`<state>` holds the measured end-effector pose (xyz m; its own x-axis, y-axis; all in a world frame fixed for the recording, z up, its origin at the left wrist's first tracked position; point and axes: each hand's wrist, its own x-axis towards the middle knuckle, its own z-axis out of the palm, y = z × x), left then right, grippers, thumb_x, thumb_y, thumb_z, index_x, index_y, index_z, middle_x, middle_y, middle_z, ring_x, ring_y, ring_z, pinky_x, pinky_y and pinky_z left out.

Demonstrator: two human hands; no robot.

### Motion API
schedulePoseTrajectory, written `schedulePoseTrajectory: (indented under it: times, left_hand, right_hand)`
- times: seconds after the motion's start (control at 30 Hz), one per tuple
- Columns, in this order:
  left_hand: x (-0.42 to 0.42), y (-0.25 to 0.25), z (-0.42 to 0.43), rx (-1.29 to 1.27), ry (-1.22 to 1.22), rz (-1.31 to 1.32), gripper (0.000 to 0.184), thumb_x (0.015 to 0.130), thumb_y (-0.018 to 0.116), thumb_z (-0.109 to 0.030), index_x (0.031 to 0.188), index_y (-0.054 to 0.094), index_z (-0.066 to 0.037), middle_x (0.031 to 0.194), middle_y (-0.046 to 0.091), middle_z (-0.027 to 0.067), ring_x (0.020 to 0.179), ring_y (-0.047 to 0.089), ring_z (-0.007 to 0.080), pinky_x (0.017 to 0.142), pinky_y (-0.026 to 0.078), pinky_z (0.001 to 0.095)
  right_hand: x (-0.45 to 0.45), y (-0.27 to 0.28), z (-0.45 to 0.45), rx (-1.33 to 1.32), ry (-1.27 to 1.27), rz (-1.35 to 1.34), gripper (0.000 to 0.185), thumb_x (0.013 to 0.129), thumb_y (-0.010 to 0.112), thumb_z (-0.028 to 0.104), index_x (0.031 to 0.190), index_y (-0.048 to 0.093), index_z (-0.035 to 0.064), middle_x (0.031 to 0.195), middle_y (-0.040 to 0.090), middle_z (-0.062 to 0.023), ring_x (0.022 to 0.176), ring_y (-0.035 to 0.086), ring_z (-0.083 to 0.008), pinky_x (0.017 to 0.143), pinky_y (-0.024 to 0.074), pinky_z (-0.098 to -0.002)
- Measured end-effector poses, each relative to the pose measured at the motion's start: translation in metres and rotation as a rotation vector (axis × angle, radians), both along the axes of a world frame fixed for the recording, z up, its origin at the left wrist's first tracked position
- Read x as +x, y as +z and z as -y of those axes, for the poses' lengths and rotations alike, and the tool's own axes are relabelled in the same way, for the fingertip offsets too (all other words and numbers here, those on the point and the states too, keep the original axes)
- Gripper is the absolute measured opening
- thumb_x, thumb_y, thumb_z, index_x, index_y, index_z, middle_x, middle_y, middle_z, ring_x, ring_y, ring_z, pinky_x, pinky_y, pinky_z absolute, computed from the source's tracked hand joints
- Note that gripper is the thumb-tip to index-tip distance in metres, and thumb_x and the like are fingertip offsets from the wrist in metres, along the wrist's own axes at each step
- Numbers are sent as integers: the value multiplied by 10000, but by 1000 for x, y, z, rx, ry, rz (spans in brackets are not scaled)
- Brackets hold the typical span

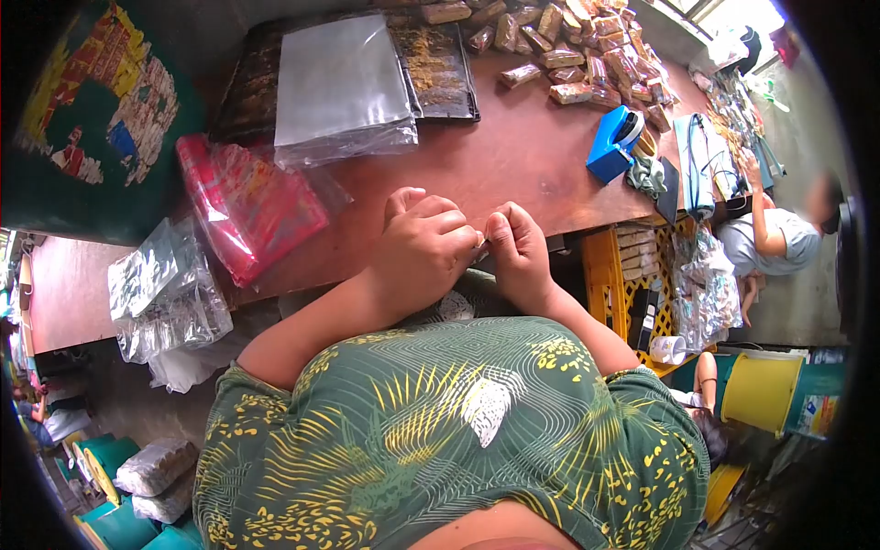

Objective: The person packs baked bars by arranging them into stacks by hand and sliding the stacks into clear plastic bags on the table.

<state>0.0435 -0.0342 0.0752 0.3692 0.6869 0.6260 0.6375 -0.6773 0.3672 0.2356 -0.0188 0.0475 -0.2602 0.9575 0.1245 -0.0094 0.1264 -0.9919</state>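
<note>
My left hand and my right hand meet above the table's front edge, close to my body. Both are closed, with fingertips and thumbs pressed near each other. Whatever lies between them, if anything, is too small or hidden to make out. Left of my hands is a red plastic bag stack. Beyond them lies a stack of clear plastic bags on a dark tray. To the right stands a blue tape dispenser beside a crumpled grey-green cloth.
Wrapped brown bars are heaped at the table's back. Clear bags hang over the left edge near a large green drum. A yellow crate stands below right. Another person works at the far right.
</note>
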Motion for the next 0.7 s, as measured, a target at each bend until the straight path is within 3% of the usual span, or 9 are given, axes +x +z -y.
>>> schedulePoseTrajectory:
  times: [0.33, 0.43, 0.5, 0.67, 0.7]
  left_hand:
    - [1, 1, 3, 23, 31, 0, 136, 869, 799, -283, 813, 756, -168, 844, 711, -4, 973, 675, 178, 984, 382, 469]
    - [0, 0, 6, 5, 31, 6, 160, 871, 805, -302, 807, 756, -163, 827, 705, -1, 972, 675, 179, 987, 380, 472]
    - [-3, -3, 7, -26, 34, 17, 174, 869, 810, -311, 803, 755, -159, 813, 700, 1, 972, 675, 182, 990, 379, 476]
    - [-9, 2, 2, -95, 47, 120, 187, 834, 846, -294, 787, 741, -146, 793, 687, 9, 973, 678, 205, 973, 399, 457]
    - [-10, 3, 1, -108, 42, 138, 194, 825, 855, -288, 781, 736, -141, 793, 685, 13, 973, 679, 212, 964, 407, 451]
  right_hand:
    - [-1, -4, 2, -36, -30, -229, 231, 1117, 515, 212, 922, 525, 87, 780, 541, 29, 697, 477, -49, 641, 446, -232]
    - [9, -2, -13, -113, -149, -374, 231, 1124, 499, 236, 936, 507, 102, 777, 517, 21, 689, 475, -68, 665, 460, -252]
    - [22, -1, -27, -70, -123, -481, 226, 1123, 508, 255, 949, 507, 110, 791, 530, 17, 740, 498, -86, 755, 472, -281]
    - [56, 16, -23, 217, 230, 218, 118, 988, 702, 92, 959, 596, 50, 1111, 584, -81, 1018, 602, -168, 938, 514, -345]
    - [57, 14, -21, 228, 279, 225, 130, 954, 733, 73, 952, 608, 37, 1180, 587, -103, 1061, 609, -188, 945, 522, -356]
